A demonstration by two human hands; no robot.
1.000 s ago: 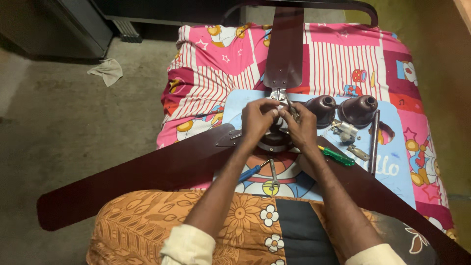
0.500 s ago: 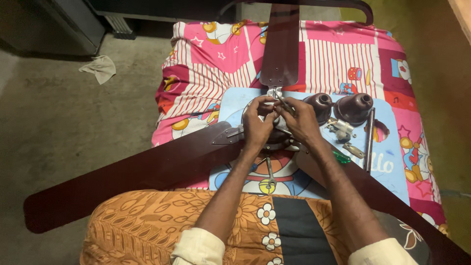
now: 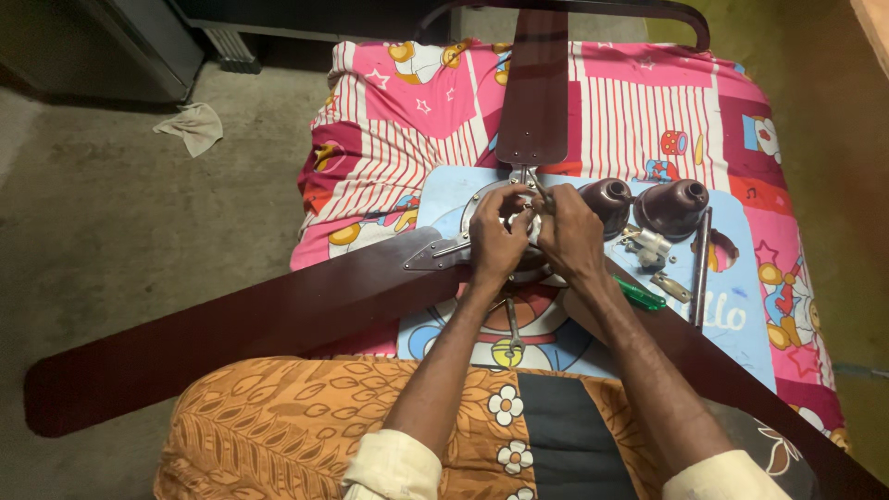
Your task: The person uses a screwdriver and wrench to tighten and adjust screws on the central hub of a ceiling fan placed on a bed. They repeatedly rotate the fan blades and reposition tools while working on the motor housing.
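Observation:
A dark brown ceiling fan lies on a bright patterned cloth (image 3: 407, 130). Its motor hub (image 3: 477, 208) sits in the middle, mostly hidden under my hands. My left hand (image 3: 498, 239) and my right hand (image 3: 572, 236) both grip the top of the hub, fingers curled around its small centre parts. One blade (image 3: 231, 333) runs to the lower left, one blade (image 3: 535, 88) points away, and a third blade (image 3: 741, 389) runs to the lower right under my right forearm. What my fingertips pinch is too small to tell.
Two brown fan cups (image 3: 671, 206) stand right of the hub, beside a metal rod (image 3: 701, 268), small brackets (image 3: 648, 248) and a green-handled tool (image 3: 641, 294). Pliers (image 3: 512, 333) lie under my left wrist. A rag (image 3: 193, 127) lies on the concrete floor at left.
The view has shifted slightly, so the fan sits a little more to the left and lower. Both hands stay on the hub, with only small finger movements.

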